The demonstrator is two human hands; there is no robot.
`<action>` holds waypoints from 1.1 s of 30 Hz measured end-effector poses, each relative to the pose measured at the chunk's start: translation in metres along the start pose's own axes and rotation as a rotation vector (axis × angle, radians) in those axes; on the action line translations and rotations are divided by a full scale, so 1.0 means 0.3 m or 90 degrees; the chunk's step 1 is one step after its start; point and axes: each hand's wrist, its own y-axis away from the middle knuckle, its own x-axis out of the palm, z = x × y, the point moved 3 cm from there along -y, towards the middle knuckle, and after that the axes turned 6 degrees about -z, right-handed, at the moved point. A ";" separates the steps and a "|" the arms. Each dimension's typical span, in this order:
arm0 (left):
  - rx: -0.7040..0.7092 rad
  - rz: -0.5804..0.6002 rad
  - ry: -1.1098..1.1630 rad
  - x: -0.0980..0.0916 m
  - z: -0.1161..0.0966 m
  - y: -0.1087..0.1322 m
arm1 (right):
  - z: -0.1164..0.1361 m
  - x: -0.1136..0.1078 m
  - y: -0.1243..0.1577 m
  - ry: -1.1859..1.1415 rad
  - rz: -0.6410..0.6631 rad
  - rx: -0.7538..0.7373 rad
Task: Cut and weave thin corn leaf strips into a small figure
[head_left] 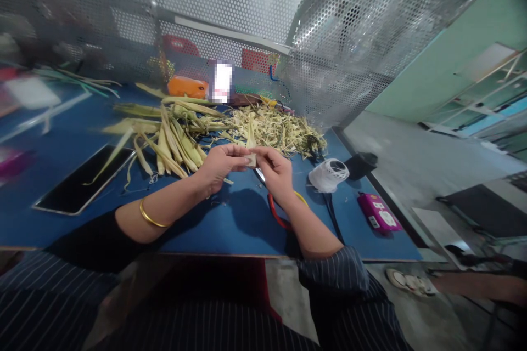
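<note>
Above the blue table, my left hand (pixel 224 166) and my right hand (pixel 275 170) meet with fingertips closed on a small pale piece of corn husk (pixel 251 160). Each hand pinches one side of it. Left of my hands lies a bundle of long corn husks (pixel 173 137). Behind them spreads a pile of shredded husk scraps (pixel 275 129). Partly hidden by my right hand and wrist is a pair of scissors (pixel 276 214) with red and yellow handles.
A white thread spool (pixel 328 175) and a black spool (pixel 361 165) stand at the right, near a purple packet (pixel 379 213). At left lies a dark tablet-like slab (pixel 84 181). A perforated metal screen (pixel 247 0) rises behind the table. A person's foot (pixel 411 282) shows at right.
</note>
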 end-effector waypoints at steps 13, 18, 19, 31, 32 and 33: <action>-0.063 -0.047 0.061 -0.011 -0.012 -0.002 | 0.020 -0.007 0.006 0.144 0.033 -0.147; -0.076 0.009 0.027 -0.009 -0.003 -0.005 | 0.031 -0.012 0.008 0.130 0.016 -0.154; -0.067 0.011 0.018 -0.011 -0.001 -0.006 | 0.033 -0.013 0.006 0.121 0.010 -0.151; 0.084 -0.057 -0.029 0.006 -0.002 0.010 | 0.016 -0.008 0.004 -0.038 -0.064 0.083; 0.084 -0.056 -0.027 0.007 0.000 0.010 | 0.011 -0.007 0.005 -0.049 -0.069 0.093; 0.085 -0.052 -0.024 0.007 0.001 0.011 | 0.006 -0.006 0.005 -0.056 -0.074 0.102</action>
